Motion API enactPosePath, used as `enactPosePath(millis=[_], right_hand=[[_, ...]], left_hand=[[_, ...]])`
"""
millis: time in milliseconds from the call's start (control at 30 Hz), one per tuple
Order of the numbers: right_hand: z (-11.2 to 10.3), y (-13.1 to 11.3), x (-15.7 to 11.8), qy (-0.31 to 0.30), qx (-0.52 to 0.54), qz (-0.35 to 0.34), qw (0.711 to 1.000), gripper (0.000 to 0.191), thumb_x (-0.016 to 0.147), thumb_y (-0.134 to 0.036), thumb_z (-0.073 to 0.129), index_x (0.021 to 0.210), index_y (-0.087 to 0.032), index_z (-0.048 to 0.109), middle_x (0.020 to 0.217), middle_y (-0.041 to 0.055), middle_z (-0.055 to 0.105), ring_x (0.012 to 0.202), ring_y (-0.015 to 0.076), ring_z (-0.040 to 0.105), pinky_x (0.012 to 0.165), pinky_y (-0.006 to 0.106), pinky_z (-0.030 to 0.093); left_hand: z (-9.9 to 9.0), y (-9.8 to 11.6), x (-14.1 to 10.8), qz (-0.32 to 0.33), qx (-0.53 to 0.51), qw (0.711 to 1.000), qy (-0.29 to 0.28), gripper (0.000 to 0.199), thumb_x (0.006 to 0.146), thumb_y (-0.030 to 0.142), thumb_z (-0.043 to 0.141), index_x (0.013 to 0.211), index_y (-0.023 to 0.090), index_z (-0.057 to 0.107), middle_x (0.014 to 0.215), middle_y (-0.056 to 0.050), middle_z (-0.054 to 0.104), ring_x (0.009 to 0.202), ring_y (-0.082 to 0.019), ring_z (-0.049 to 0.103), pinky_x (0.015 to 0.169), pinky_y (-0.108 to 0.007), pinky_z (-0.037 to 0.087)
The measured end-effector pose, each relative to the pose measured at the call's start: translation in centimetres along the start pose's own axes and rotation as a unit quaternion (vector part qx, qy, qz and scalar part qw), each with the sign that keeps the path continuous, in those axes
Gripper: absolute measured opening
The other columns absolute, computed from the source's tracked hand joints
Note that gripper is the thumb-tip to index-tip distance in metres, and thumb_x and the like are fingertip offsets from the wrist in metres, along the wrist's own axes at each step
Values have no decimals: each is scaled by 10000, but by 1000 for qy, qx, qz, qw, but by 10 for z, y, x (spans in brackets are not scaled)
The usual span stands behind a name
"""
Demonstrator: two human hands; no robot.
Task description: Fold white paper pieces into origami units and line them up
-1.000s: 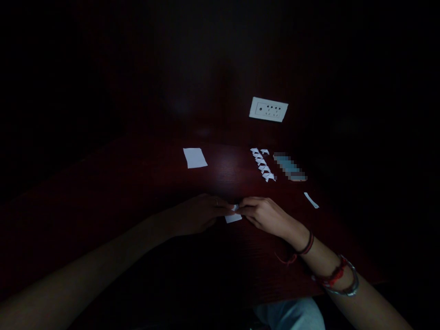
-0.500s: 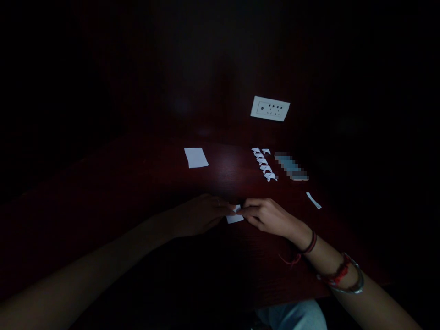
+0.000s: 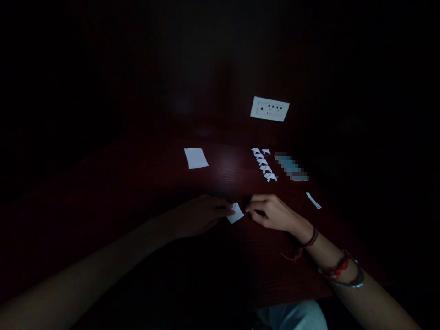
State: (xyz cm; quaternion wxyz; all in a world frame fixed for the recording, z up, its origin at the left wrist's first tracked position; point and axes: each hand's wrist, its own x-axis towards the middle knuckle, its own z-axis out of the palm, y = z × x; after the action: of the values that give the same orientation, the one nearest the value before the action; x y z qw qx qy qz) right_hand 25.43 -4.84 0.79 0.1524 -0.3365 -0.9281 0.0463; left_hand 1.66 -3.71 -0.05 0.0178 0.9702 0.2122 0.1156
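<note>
A small piece of white paper (image 3: 235, 215), with a crease showing on it, lies tilted on the dark red table (image 3: 220, 183). My left hand (image 3: 202, 214), a ring on one finger, holds the paper at its left side with thumb and fingertips. Just beyond the paper's right edge is my right hand (image 3: 273, 212), slightly apart from it. Its fingers are curled inward, thumb near the index finger, and I see nothing between them.
A white paper sheet or stack (image 3: 196, 158) lies beyond my left hand. Farther right are a row of folded paper pieces (image 3: 263, 164), a phone-like blurred object (image 3: 292, 167) and a narrow paper strip (image 3: 313, 200). A socket panel (image 3: 270, 109) is behind; surroundings are dark.
My right hand has come off the paper and moved slightly right. The paper has turned a little under my left hand, showing more of its surface.
</note>
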Motion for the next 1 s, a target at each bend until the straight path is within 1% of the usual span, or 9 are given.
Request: enactPosePath(millis=[167,267,333,433,500,600,733,833,1000], right_hand=[[3,4,4,39,61,30,997,236,789,-163,443,987,-170,571,821,36,555,729,114,522,665,222,408],[7,4,7,38,72,45,996,257,780,-211,483,1025,-170,547,845,46,546,764,128,519,687,242,415],[9,3,9,37,79,53,995,238,772,-232,502,994,-169,556,841,43,537,764,129,513,694,245,413],[11,0,12,39,93,65,993,174,766,-246,514,906,-159,567,797,29,521,727,117,503,671,230,407],[12,-1,13,45,105,72,991,130,760,-239,522,846,-150,562,761,19,509,696,107,491,649,218,399],[14,-1,14,54,123,81,988,75,755,-216,528,778,-149,553,723,6,500,666,98,475,628,209,386],[17,-1,16,69,141,104,982,68,750,-205,533,787,-153,557,713,2,497,658,95,470,619,210,377],[18,-1,17,80,143,127,978,86,740,-200,547,811,-153,561,719,5,496,658,97,470,617,214,376],[19,0,19,62,134,129,981,45,762,-157,505,743,-147,545,709,10,499,657,97,468,608,209,374]], left_hand=[[6,3,0,-37,55,997,29,319,857,171,383,1169,211,433,1152,-78,462,996,-207,454,840,-366,369],[9,4,0,-38,54,996,56,300,865,175,371,1157,186,440,1222,-89,403,1091,-220,384,878,-364,341],[10,2,-1,-24,53,996,62,320,863,161,371,1180,176,413,1276,-90,348,1158,-221,311,923,-368,296],[12,-1,-2,-3,37,998,46,365,864,153,359,1227,193,347,1270,-67,373,1152,-195,337,949,-365,268],[13,-2,-3,-10,23,999,42,365,869,176,355,1232,215,340,1243,-49,411,1101,-185,401,926,-357,301],[13,-1,-3,-26,9,999,46,355,868,199,365,1221,229,359,1242,-44,410,1071,-195,425,894,-355,341],[10,2,-4,-19,-4,999,43,380,854,176,380,1231,208,346,1254,-61,394,1102,-203,396,905,-361,334],[6,3,-4,-11,-1,1000,24,409,842,154,383,1245,189,325,1277,-67,365,1143,-194,349,939,-348,297],[5,3,-5,2,22,1000,-2,438,831,138,379,1259,187,299,1304,-61,323,1184,-191,284,958,-346,261]])
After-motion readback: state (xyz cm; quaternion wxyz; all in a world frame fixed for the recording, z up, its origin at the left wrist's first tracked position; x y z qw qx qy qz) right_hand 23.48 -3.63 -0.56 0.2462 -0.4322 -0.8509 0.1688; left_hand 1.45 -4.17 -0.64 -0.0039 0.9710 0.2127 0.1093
